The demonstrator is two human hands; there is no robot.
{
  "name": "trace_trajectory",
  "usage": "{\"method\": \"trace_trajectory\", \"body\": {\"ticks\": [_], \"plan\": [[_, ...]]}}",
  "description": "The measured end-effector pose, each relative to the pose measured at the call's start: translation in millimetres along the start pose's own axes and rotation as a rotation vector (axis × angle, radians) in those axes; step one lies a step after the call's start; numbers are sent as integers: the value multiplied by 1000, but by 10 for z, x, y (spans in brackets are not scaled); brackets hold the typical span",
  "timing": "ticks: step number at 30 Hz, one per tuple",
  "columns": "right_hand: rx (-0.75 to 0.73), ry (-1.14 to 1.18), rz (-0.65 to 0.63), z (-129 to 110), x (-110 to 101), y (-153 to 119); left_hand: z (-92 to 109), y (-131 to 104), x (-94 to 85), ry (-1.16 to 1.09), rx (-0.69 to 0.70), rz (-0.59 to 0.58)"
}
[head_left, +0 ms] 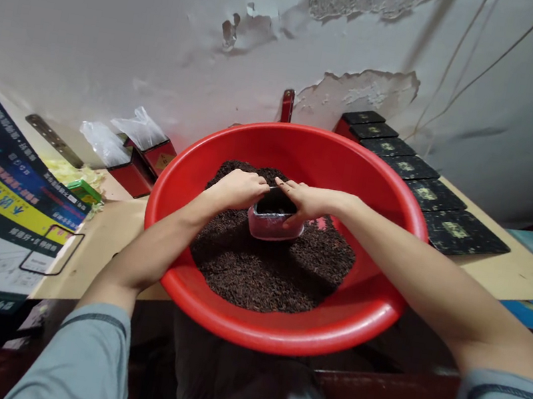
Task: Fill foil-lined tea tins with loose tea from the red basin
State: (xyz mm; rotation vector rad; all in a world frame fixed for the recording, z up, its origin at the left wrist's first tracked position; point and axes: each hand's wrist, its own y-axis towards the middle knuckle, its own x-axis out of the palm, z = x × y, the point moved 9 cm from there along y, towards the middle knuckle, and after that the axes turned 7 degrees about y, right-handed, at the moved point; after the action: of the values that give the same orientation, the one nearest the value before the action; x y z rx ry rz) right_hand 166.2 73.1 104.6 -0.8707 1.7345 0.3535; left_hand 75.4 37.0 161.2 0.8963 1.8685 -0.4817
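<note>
A large red plastic basin [275, 339] holds a bed of dark brown loose bits that look like tea leaves [253, 282]. Inside it, a small open reddish box [273, 227] rests on the leaves, with clear plastic around its outside and a dark interior. My left hand [242, 189] is closed on the box's left rim, fingers curled. From the right, my right hand [307, 200] grips the opposite rim, its thumb on the near side. How much the box contains is hard to make out.
Black-lidded red boxes [436, 194] stand in a row on the tabletop [513, 266] at right. Two open red boxes with plastic liners [132, 168] stand left of the basin. A printed carton [2, 205] is at far left. Peeling wall [147, 25] rises behind.
</note>
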Motion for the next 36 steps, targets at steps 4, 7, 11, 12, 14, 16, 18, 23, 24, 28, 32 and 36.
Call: {"method": "trace_trajectory", "body": {"ticks": [4, 7, 11, 12, 14, 16, 18, 23, 24, 28, 32, 36], "plan": [[-15, -1, 11, 14, -5, 15, -8, -11, -22, 6, 7, 19], [-36, -2, 25, 34, -1, 31, 6, -13, -29, 10, 19, 10], [-9, 19, -11, 73, 35, 44, 11, -5, -21, 17, 12, -3], [-2, 27, -13, 75, 37, 45, 12, -2, -17, 19, 11, -2], [2, 37, -6, 66, 29, 45, 15, 3, -10, 18, 14, 1], [5, 38, 1, 58, 24, 45, 17, 6, -2, 19, 18, -1], [14, 32, -6, 64, 34, 49, 14, 7, 6, 22, 18, -9], [-4, 45, 3, 87, 42, 68, 22, 10, 23, 10, 2, -65], [-10, 51, 11, 91, 38, 71, 26, 13, 16, 4, -5, -72], [4, 61, 30, 98, 20, 77, -198, -19, 56, -28, -266, -154], [42, 55, 29, 99, 20, 83, -508, -312, 582, -113, -576, -634], [28, 45, 47, 109, 26, 100, -300, -517, 1173, -325, -458, -961]]}}
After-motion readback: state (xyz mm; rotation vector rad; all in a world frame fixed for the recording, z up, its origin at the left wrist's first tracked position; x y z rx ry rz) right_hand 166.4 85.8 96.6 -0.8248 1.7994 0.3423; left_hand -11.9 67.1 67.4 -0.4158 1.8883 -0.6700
